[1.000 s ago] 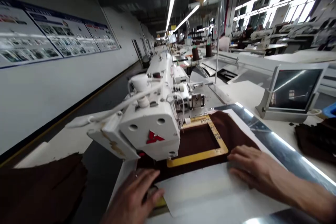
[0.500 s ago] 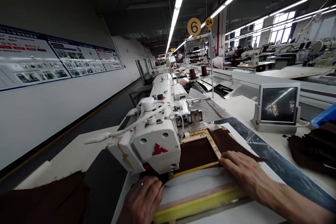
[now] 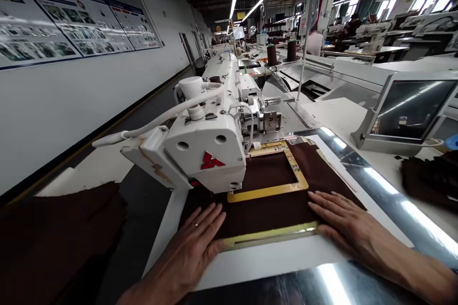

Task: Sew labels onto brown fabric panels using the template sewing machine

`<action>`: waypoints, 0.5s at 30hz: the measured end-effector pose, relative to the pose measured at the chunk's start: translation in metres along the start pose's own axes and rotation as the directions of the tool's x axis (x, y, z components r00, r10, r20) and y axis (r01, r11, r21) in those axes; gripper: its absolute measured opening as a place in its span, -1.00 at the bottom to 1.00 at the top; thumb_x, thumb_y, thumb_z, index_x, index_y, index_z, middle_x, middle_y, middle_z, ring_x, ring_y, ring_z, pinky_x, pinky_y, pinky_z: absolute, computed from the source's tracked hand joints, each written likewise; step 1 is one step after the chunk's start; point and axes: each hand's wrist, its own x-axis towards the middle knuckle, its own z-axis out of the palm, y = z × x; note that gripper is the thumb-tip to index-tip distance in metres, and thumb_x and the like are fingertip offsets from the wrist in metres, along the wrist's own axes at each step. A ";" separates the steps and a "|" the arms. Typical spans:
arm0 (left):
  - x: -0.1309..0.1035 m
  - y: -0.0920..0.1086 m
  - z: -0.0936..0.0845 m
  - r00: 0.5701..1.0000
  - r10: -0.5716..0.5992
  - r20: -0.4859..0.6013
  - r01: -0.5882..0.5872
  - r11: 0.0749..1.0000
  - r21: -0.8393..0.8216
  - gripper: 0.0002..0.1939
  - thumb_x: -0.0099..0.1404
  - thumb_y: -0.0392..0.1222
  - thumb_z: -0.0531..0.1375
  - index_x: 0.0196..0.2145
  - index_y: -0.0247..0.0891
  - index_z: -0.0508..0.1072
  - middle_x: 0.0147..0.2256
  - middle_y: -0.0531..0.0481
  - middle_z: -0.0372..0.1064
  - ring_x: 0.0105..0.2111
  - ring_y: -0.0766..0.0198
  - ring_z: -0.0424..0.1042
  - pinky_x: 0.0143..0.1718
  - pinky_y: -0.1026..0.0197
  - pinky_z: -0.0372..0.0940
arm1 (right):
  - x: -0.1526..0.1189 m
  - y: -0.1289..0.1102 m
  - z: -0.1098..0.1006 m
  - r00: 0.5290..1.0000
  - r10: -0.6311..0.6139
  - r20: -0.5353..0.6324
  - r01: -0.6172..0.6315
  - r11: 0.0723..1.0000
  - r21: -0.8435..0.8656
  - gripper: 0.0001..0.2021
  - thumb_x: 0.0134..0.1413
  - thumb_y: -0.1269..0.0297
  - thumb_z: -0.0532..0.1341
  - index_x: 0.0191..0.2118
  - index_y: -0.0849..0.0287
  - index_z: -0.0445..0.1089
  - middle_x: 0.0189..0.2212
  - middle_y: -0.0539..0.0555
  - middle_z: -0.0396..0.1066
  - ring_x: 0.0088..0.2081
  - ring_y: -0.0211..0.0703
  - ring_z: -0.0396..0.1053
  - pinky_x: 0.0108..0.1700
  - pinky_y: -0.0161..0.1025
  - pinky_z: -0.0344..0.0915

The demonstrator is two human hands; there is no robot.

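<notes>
A dark brown fabric piece [image 3: 265, 212] lies flat on a white sheet [image 3: 272, 262] under the head of a white sewing machine [image 3: 205, 152]. A yellow rectangular frame [image 3: 266, 193] rests on the fabric, partly hidden behind the machine head. Along the fabric's near edge runs a yellow-green strip [image 3: 268, 236]. My left hand [image 3: 191, 243] lies flat on the near left corner, fingers stretched out, thumb by the strip. Flat on the right side of the fabric is my right hand [image 3: 348, 224], its fingers just beyond the frame's corner and its thumb near the strip's end.
Brown fabric pieces [image 3: 60, 238] lie on the left, and a dark stack [image 3: 427, 176] sits at the right. A screen on a stand [image 3: 411, 109] rises at the right. Thread cones [image 3: 272, 55] stand behind the machine. Farther back, people sit among other machines.
The fabric's near part, raised with a pale side showing before, now lies flat with brown on top. Both hands have gone from curled to spread flat. The view has tilted down.
</notes>
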 end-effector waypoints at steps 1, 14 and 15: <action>0.006 -0.002 0.001 1.000 -0.010 0.013 0.010 1.000 0.005 -0.34 0.53 -0.01 0.08 0.46 -0.10 -0.05 0.40 -0.09 0.05 0.36 -0.01 0.15 0.31 -0.11 0.23 | 0.004 0.006 0.003 1.000 0.004 0.012 -0.004 1.000 -0.005 -0.51 0.45 0.07 0.10 0.37 0.08 0.22 0.36 0.09 0.15 0.35 0.14 0.14 0.33 0.20 0.20; 0.004 0.034 -0.015 0.986 -0.111 0.121 0.125 0.985 -0.117 -0.31 0.51 0.18 0.03 0.44 -0.19 0.03 0.43 -0.15 -0.06 0.43 -0.09 -0.06 0.39 -0.22 0.02 | -0.014 0.012 0.027 0.999 -0.021 -0.026 0.022 0.999 0.026 -0.32 0.27 -0.10 0.24 0.42 -0.13 0.12 0.36 0.06 0.15 0.32 0.34 0.15 0.29 0.37 0.19; 0.003 0.036 -0.017 0.982 -0.128 0.135 0.147 0.979 -0.139 -0.31 0.51 0.20 0.02 0.43 -0.20 0.07 0.43 -0.16 -0.05 0.43 -0.08 -0.07 0.40 -0.21 0.00 | -0.016 0.017 0.035 0.999 -0.018 -0.049 0.020 0.999 0.034 -0.32 0.25 -0.10 0.25 0.41 -0.13 0.14 0.36 0.06 0.16 0.32 0.37 0.16 0.31 0.39 0.14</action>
